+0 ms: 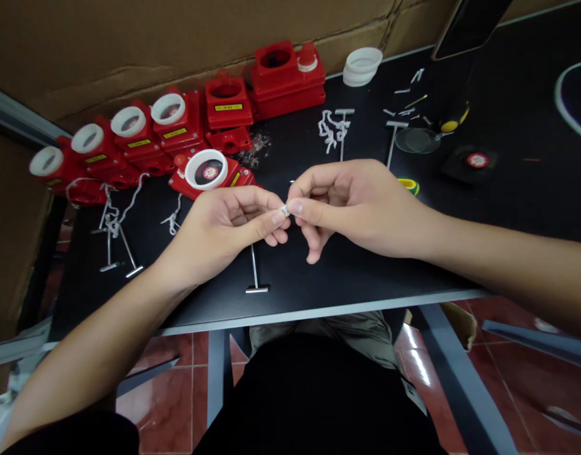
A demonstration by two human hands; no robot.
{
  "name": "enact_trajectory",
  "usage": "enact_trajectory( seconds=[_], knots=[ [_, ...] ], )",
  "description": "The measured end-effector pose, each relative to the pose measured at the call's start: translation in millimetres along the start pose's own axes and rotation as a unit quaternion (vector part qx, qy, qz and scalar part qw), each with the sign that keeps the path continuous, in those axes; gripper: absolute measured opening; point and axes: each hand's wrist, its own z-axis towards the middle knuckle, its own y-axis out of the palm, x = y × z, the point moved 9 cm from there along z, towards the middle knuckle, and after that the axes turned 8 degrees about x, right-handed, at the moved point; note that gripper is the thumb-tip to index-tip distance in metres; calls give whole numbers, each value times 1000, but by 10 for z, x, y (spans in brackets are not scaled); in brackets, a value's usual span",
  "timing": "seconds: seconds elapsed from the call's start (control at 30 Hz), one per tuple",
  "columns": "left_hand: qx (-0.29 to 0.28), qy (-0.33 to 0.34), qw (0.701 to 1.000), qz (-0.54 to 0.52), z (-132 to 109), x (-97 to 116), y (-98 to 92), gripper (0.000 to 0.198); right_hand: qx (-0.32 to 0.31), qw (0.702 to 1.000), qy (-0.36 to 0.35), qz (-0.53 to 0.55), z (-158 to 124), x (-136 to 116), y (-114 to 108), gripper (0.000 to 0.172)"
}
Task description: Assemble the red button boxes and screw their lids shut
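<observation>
My left hand and my right hand meet above the front of the black table. Between the thumb and fingertips of both hands is a small knotted bit of white cord, mostly covered by the fingers. A metal T-bar shows below my left hand, its upper end hidden; whether the cord joins it I cannot tell. Just behind my left hand lies a red box with a white ring around its round window. Beyond my right hand, another T-bar lies with white cord wound by it.
Several red boxes line the cardboard at the back left. T-bars with cords lie at the left. White rings are stacked at the back. Clear discs, metal bits and a yellow-black tool lie at the right.
</observation>
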Motion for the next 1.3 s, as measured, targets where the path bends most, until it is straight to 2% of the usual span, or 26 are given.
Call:
enact_trajectory(
  seconds=[0.2,0.3,0.4,0.47,0.53,0.6,0.77,1.07,1.17,1.3],
  knots=[
    [-2,-7,999,-45,-5,-36,13,38,8,999,-29,-15,25,32,-20,34],
    [8,-10,998,-64,-9,-61,3,37,65,988,-111,-90,-33,-86,-93,34],
    [14,-4,997,-78,-5,-63,2,36,120,935,-241,-231,-180,-310,-103,24],
    [16,4,997,-81,-1,-55,5,37,114,898,-304,-298,-267,-398,-29,18],
    [19,7,997,-76,1,-52,7,39,92,881,-327,-328,-298,-415,34,13],
    [22,7,997,-69,-1,-56,8,40,85,877,-324,-344,-286,-402,52,8],
    [26,10,997,-69,-9,-64,10,36,115,870,-309,-367,-252,-406,-2,12],
    [72,8,995,-67,-14,-89,-59,34,152,884,-278,-344,-270,-403,-72,12],
    [80,22,995,-56,-13,-80,-55,34,160,902,-256,-310,-254,-372,-100,13],
    [88,52,994,-46,-13,-48,-46,32,149,946,-185,-222,-182,-257,-143,17]
  ],
)
